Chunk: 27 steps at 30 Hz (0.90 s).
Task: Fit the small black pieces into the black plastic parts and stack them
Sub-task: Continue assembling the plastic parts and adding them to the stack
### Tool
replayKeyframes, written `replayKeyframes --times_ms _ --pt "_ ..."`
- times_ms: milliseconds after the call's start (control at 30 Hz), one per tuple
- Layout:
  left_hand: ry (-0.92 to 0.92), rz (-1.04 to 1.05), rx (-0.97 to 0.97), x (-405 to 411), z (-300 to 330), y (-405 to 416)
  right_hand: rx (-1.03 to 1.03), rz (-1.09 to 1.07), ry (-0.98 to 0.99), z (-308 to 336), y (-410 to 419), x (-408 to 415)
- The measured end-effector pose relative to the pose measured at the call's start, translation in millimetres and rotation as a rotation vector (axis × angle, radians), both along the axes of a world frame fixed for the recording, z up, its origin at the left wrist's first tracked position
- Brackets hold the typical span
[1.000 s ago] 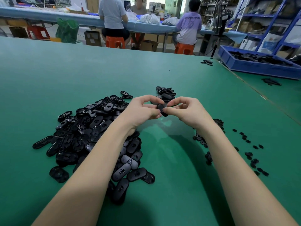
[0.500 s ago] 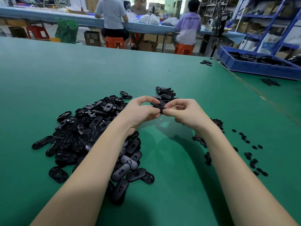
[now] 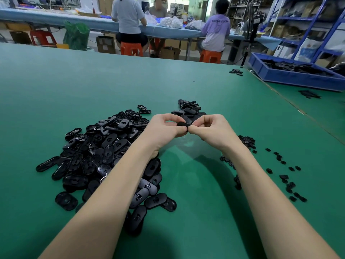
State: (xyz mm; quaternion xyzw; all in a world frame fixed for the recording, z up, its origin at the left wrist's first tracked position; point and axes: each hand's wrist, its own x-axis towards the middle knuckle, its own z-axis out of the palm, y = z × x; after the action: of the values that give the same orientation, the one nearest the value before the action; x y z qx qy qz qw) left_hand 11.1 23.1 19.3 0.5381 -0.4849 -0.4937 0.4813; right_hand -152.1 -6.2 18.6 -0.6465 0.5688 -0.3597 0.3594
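Since half a second back, our hands have dropped a touch and the black plastic part (image 3: 183, 124) now lies flatter between them, edge-on to us. Around us spreads the green table (image 3: 93, 86), and on it, largest of all, sits the loose pile of black plastic parts (image 3: 104, 152) under and beside our left forearm. Beyond the hands we see the smaller stack of finished parts (image 3: 188, 110), just behind our fingers. To the right lie the small black pieces (image 3: 283, 174), scattered near our right forearm. Our left hand (image 3: 164, 129) pinches the part with curled fingers and thumb, and our right hand (image 3: 212, 130) pinches its other end, thumbs touching at the middle, held above the table. Whether a small piece sits in it, we cannot tell.
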Motion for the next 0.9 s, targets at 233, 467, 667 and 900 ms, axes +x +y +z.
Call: replayKeyframes --times_ms 233,467,667,900 --pt "-0.061 0.087 -0.001 -6 -4 -3 -0.050 -0.018 -0.012 -2 0 0" --pt "-0.068 0.089 -0.010 -5 -7 -5 -0.011 -0.030 -0.112 -8 1 1" --pt "0.004 0.028 0.004 1 -7 -1 0.087 0.040 -0.246 -11 6 1" --pt "-0.057 0.068 -0.009 0 -6 -4 0.009 0.042 -0.158 -8 8 3"
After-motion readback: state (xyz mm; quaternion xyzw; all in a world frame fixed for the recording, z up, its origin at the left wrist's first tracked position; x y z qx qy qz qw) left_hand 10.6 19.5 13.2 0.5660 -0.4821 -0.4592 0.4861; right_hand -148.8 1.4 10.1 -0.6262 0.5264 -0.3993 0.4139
